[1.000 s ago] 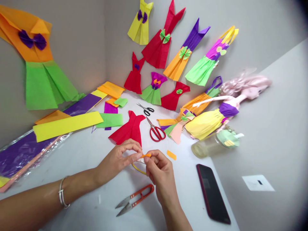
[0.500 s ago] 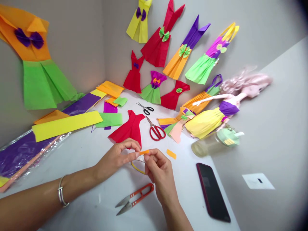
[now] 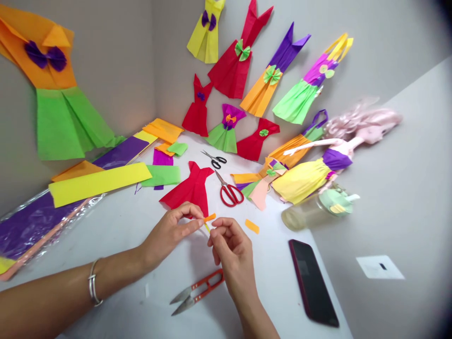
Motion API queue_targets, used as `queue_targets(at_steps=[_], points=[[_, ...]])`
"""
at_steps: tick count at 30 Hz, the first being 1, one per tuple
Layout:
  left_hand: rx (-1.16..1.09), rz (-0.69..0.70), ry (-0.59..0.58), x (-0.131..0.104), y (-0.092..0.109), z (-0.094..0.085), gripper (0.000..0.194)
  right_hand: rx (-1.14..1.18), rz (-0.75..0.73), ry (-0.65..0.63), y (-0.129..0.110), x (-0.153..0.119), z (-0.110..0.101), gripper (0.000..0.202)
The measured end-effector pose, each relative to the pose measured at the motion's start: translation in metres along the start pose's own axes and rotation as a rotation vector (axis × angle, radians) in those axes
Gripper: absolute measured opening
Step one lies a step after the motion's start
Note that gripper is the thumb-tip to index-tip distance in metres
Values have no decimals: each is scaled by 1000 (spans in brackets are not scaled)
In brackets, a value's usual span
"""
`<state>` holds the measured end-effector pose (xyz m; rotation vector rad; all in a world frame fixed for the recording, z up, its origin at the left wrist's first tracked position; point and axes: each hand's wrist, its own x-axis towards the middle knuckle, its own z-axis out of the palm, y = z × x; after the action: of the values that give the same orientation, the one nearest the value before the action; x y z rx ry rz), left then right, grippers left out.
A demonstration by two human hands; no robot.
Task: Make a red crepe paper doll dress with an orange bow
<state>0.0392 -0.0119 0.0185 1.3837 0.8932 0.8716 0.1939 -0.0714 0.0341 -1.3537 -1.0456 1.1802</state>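
My left hand (image 3: 176, 226) pinches a small folded orange paper strip (image 3: 210, 217) between thumb and fingertips. A thin yellow strip (image 3: 207, 228) runs from under the orange piece to my right hand (image 3: 229, 245), whose thumb and forefinger are pressed together on its end. Just behind my left fingers lies a red paper dress (image 3: 190, 188). Red-handled thread snips (image 3: 199, 289) rest in front of the hands, partly covered by my right hand. Another orange piece (image 3: 252, 226) lies to the right of my right hand.
Red-handled scissors (image 3: 231, 194) and black-handled scissors (image 3: 216, 161) lie farther back. Coloured paper strips (image 3: 100, 183) cover the left side. A phone (image 3: 312, 282), a jar (image 3: 303, 214) and a doll (image 3: 339, 160) are at right. Paper dresses (image 3: 235, 66) hang on the wall.
My right fingers have left the orange strip and now hold the yellow strip a little lower. The yellow loop below the hands has narrowed to a short, straight length.
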Motion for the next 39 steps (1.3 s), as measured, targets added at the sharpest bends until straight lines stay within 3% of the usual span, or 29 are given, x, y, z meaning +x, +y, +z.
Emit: queue_targets(at_steps=[39], points=[[102,90,5,-3,3,-1,14,-92,-68,42,9,-5,2,18]])
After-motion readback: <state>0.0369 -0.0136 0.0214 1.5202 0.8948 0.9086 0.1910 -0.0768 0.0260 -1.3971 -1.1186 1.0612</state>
